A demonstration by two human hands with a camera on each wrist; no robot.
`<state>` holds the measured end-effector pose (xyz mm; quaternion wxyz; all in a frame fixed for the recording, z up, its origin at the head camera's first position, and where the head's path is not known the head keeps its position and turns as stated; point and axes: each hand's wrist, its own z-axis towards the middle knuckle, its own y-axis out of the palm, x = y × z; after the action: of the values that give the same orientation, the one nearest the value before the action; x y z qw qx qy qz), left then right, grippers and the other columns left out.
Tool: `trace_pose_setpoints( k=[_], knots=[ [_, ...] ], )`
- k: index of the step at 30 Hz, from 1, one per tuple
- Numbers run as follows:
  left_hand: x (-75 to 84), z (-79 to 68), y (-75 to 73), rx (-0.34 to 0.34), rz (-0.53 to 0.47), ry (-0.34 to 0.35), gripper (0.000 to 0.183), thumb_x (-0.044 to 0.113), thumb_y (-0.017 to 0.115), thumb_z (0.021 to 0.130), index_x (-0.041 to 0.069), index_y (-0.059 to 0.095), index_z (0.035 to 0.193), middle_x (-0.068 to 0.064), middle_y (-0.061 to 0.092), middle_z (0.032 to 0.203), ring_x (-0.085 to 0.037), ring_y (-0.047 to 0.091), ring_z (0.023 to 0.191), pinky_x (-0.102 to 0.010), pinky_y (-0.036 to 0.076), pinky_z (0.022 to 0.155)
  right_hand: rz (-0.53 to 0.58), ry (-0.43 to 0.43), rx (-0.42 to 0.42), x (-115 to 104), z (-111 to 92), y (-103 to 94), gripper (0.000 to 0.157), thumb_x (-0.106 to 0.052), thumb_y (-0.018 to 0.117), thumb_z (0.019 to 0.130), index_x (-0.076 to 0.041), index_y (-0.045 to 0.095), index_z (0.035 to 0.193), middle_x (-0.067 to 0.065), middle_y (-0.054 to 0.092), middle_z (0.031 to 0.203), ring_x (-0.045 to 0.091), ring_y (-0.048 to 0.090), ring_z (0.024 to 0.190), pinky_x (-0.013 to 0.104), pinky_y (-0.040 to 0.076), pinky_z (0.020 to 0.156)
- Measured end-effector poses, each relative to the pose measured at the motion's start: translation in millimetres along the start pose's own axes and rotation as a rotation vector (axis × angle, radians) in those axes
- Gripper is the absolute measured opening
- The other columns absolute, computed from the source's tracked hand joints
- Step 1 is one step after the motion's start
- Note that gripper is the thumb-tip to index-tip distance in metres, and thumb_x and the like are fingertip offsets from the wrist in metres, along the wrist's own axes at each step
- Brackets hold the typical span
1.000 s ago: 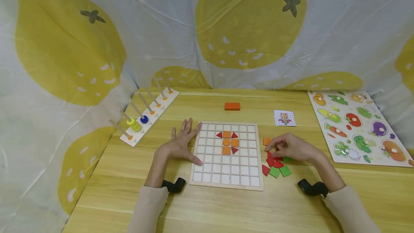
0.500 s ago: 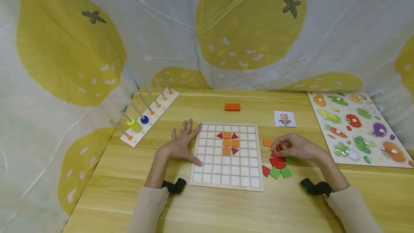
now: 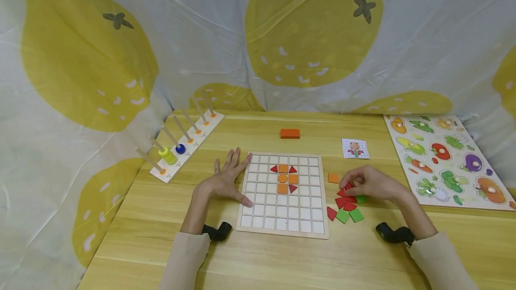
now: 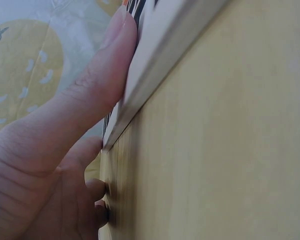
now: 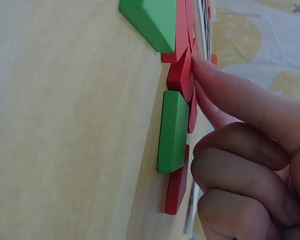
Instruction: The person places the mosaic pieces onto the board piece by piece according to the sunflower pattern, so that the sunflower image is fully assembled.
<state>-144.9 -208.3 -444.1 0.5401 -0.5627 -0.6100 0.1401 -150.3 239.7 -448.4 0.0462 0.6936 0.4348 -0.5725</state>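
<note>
A wooden grid board lies flat, bearing orange squares, an orange disc and three red triangles. My left hand is spread at its left side, the thumb resting on the rim and the fingertips at the upper left corner and table. The left wrist view shows that thumb over the edge. Right of the board, my right hand pinches at a red piece with thumb and index finger. Red pieces and green squares lie loosely under and below it; the fingers hide some.
A loose orange square lies beside the board. Behind stand an orange block and a small pattern card. A pegged counting stand is at left, a vegetable puzzle board at right. A lemon-print curtain hangs behind.
My right hand has shifted slightly right, away from the loose orange square, and several red pieces slid right with it. The left hand has stayed in place.
</note>
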Motion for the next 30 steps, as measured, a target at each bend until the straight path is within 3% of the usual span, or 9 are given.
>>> trace_pose_setpoints(
  k=[18, 24, 30],
  knots=[
    [-0.3, -1.0, 1.9, 0.007, 0.009, 0.001, 0.142, 0.058, 0.093, 0.066, 0.025, -0.001, 0.168, -0.018, -0.025, 0.171, -0.038, -0.026, 0.158, -0.073, -0.017, 0.12, -0.006, 0.05, 0.078, -4, -2, 5.6, 0.019, -0.015, 0.08, 0.09, -0.001, 0.073, 0.1, 0.001, 0.057, 0.068, 0.006, 0.039, 0.057, 0.021, 0.032, 0.052],
    [0.0, -2.6, 3.4, -0.007, 0.009, -0.008, 0.142, 0.058, 0.092, 0.067, 0.026, -0.001, 0.168, -0.016, -0.027, 0.17, -0.037, -0.028, 0.158, -0.072, -0.019, 0.12, -0.047, 0.067, 0.072, -5, 1, 11.7, 0.02, -0.021, 0.081, 0.09, -0.004, 0.071, 0.094, 0.003, 0.069, 0.074, 0.008, 0.048, 0.06, 0.021, 0.037, 0.056],
    [-0.3, -0.5, 1.0, -0.003, 0.002, -0.009, 0.142, 0.058, 0.092, 0.067, 0.026, -0.002, 0.168, -0.016, -0.027, 0.17, -0.037, -0.028, 0.158, -0.072, -0.02, 0.12, -0.04, 0.035, 0.093, -8, 3, 13.4, 0.016, -0.016, 0.078, 0.092, -0.002, 0.07, 0.095, 0.006, 0.078, 0.085, 0.012, 0.056, 0.062, 0.02, 0.043, 0.058]
  ],
)
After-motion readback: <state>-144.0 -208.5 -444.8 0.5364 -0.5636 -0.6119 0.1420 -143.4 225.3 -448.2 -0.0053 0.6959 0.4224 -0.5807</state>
